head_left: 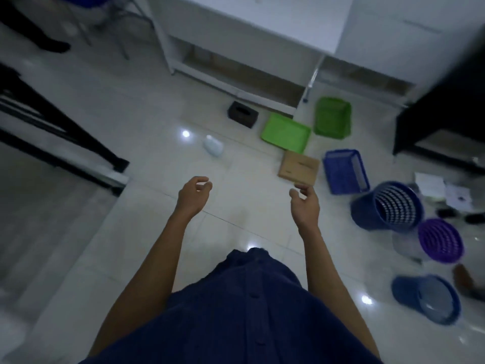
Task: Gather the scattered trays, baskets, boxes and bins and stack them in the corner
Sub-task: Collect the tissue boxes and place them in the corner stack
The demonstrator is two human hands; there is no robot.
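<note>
Both hands, left (193, 197) and right (305, 203), hang empty with each grip loosely half-open, seemingly ready to gather, while the box (299, 167), green tray (286, 132) and baskets (345, 170) lie scattered on the floor (157, 101) ahead-right

No legible text (frame blurred), no labels

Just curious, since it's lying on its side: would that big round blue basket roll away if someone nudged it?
Probably. The big round blue basket lies on its side on glossy floor tiles, so it could roll, likely curving since it tapers. Its slotted walls suggest it is light and slightly flexible.
</note>
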